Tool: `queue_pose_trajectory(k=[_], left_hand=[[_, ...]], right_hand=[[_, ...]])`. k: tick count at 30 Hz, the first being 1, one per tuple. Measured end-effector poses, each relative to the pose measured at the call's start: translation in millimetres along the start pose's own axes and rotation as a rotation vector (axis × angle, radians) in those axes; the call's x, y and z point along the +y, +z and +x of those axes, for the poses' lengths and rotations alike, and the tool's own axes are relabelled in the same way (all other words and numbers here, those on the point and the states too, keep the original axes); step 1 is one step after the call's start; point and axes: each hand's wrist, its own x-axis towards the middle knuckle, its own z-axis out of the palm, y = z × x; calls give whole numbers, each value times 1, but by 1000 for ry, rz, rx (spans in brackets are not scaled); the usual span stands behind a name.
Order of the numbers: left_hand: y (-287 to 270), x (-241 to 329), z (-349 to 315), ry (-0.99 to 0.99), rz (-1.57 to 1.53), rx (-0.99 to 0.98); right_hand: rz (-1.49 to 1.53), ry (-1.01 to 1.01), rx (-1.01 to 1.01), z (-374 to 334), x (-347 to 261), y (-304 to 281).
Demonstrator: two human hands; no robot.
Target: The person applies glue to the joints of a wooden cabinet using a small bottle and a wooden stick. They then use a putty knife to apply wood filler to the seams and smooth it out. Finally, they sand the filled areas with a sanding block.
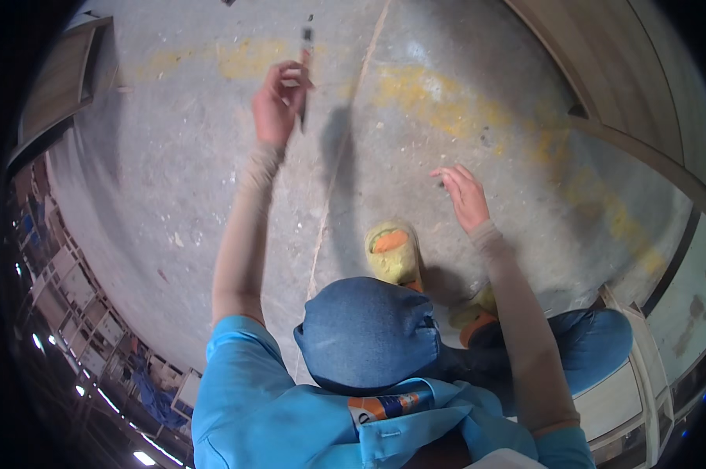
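1. We are seeing the left hand (277, 103) gripping a slim tool (307, 57), dark at its ends and lighter in the middle; it is blurring too much for us to name its kind.
2. We are placing the tool over the grey concrete floor (189, 148), near a yellow paint band (247, 59), apparently off the ground.
3. The left fingers are curling around the tool's middle, with an end projecting on either side.
4. The right hand (466, 199) is hanging well apart from the tool, fingers loosely bent and seemingly bare; we are unable to rule out something tiny beneath them.
5. We are judging the step in hand as handling the tool 1-handed, with no workpiece meeting it.
6. We are reckoning that the next move is calling for a secure left grip, a controlled tip and a clear path past the denim knee (364, 332) and yellow shoe (392, 254).
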Motion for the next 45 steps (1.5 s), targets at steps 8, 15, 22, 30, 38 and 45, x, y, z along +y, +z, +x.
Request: queue_pose_trajectory(k=[8,15,22,30,38,45], left_hand=[[46,48,-166,-605,-319,-263],[64,84,-176,-419,186,-389],[86,77,-177,-420,212,-435],[114,77,-163,-412,96,-315],[101,88,-156,-342,148,-240],[102,101,-142,-332,267,-275]], right_hand=[[-68,193,-69,-5,12,22],[-161,-33,-65,-9,34,49],[-132,-95,-121,-12,28,46],[-134,-102,-216,-11,20,49],[247,-59,-44,-6,14,52],[348,109,69,-9,27,33]])
